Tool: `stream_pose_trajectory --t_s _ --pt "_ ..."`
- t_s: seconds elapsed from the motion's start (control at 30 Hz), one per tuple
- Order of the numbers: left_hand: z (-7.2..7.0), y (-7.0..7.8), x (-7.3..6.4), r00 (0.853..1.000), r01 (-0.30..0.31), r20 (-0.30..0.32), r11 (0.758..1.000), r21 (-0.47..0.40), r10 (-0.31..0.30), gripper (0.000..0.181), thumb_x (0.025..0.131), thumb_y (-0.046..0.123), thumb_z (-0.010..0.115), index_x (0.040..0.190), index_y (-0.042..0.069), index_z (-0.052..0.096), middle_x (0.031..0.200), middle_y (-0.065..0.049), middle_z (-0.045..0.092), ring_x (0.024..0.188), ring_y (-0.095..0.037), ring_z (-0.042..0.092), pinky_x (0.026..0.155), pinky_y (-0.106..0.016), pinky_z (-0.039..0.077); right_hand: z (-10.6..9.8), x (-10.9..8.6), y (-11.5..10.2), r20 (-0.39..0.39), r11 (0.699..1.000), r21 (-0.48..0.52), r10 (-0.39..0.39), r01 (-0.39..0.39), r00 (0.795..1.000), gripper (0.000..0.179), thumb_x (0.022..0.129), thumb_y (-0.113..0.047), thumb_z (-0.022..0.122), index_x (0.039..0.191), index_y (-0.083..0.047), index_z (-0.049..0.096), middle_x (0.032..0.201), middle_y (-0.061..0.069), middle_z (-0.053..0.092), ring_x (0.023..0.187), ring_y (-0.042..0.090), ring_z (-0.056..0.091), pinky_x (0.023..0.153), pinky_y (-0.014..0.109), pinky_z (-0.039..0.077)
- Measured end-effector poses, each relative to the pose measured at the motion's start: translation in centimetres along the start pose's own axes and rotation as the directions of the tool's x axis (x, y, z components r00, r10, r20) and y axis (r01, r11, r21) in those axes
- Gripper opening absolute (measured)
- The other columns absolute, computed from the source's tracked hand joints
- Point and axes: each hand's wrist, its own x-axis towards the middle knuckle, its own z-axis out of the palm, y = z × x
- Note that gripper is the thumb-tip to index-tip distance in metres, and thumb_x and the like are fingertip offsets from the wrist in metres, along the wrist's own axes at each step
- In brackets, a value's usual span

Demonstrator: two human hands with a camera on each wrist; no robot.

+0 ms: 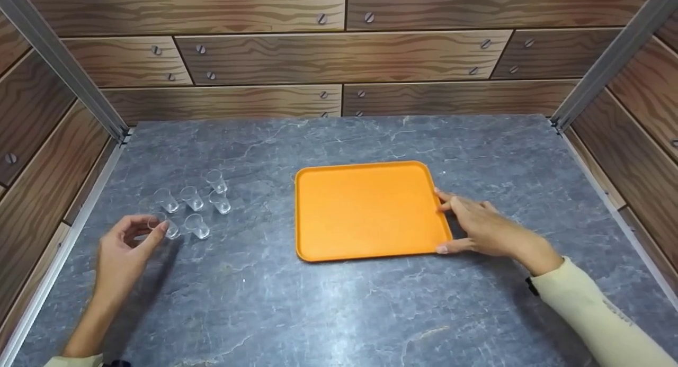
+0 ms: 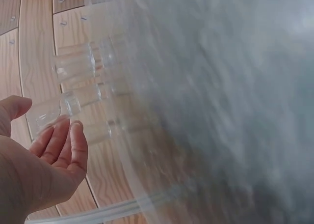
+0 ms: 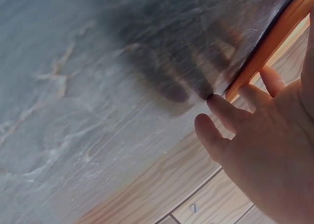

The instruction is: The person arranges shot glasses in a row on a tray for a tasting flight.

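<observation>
My left hand (image 1: 122, 250) is at the left, its thumb and fingers around a small clear plastic cup (image 1: 171, 230). In the left wrist view, the cup (image 2: 46, 115) stands between the thumb and the curved fingers (image 2: 64, 143). Several matching clear cups (image 1: 197, 227) stand upright close by on the table. An orange rectangular tray (image 1: 371, 211) lies flat near the middle. My right hand (image 1: 479, 224) touches the tray's right edge with spread, relaxed fingers, its thumb at the near right corner. In the right wrist view, those fingers (image 3: 228, 113) rest against the table beside the tray's side (image 3: 267, 42).
The table (image 1: 328, 309) has a grey marbled top. Wood-patterned panels (image 1: 339, 60) rise behind it and at both sides. Metal posts (image 1: 69, 65) stand at its far corners.
</observation>
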Motion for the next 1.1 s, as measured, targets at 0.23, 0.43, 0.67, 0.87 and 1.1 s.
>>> stream_pose_trajectory --t_s 0.23,0.43,0.67,0.87,1.1 --pt "1.2 1.3 -0.5 0.997 -0.076 -0.014 0.995 -0.060 0.076 0.020 0.097 0.000 0.081 0.114 -0.008 0.073 0.098 0.003 0.074 0.087 -0.009 0.071 0.074 -0.016 0.056 0.2 0.0 0.0 -0.003 1.000 -0.006 0.013 -0.013 1.000 0.089 0.092 -0.070 0.076 0.147 -0.007 0.047 0.177 0.016 0.027 0.159 0.039 0.030 0.116 0.079 0.024" --pt "1.7 1.8 -0.4 0.991 -0.125 -0.063 0.986 -0.107 0.119 0.019 0.096 -0.004 0.080 0.112 -0.009 0.073 0.097 0.002 0.073 0.084 -0.010 0.070 0.073 -0.017 0.055 0.1 -0.1 0.0 -0.022 1.000 -0.001 -0.003 0.003 1.000 0.094 0.091 -0.070 0.078 0.151 -0.005 0.047 0.176 0.017 0.028 0.158 0.040 0.032 0.113 0.077 0.028" --pt "1.7 2.3 -0.6 0.984 -0.161 -0.105 0.971 -0.179 0.144 0.018 0.096 -0.008 0.078 0.111 -0.013 0.072 0.097 -0.002 0.075 0.084 -0.013 0.070 0.071 -0.017 0.055 0.0 -0.1 0.0 -0.001 1.000 0.004 0.016 -0.016 1.000 0.100 0.090 -0.072 0.077 0.156 -0.004 0.043 0.177 0.017 0.028 0.159 0.041 0.030 0.116 0.080 0.023" --pt "2.0 2.9 -0.8 0.976 -0.206 -0.117 0.944 -0.257 0.182 0.020 0.094 -0.013 0.077 0.112 -0.017 0.071 0.098 -0.008 0.075 0.083 -0.016 0.069 0.073 -0.019 0.057 -0.1 0.0 0.2 0.023 0.999 0.024 0.030 -0.030 0.999 0.101 0.092 -0.071 0.076 0.159 -0.004 0.040 0.177 0.015 0.026 0.160 0.040 0.027 0.117 0.084 0.015" --pt "2.8 3.4 -0.9 0.967 -0.253 -0.109 0.926 -0.280 0.232 0.022 0.092 -0.015 0.078 0.111 -0.019 0.069 0.100 -0.010 0.074 0.086 -0.017 0.069 0.075 -0.019 0.056 0.0 0.0 0.2 0.020 0.999 0.043 0.024 -0.024 1.000 0.091 0.093 -0.069 0.076 0.152 -0.005 0.046 0.178 0.014 0.024 0.161 0.041 0.025 0.116 0.086 0.012"
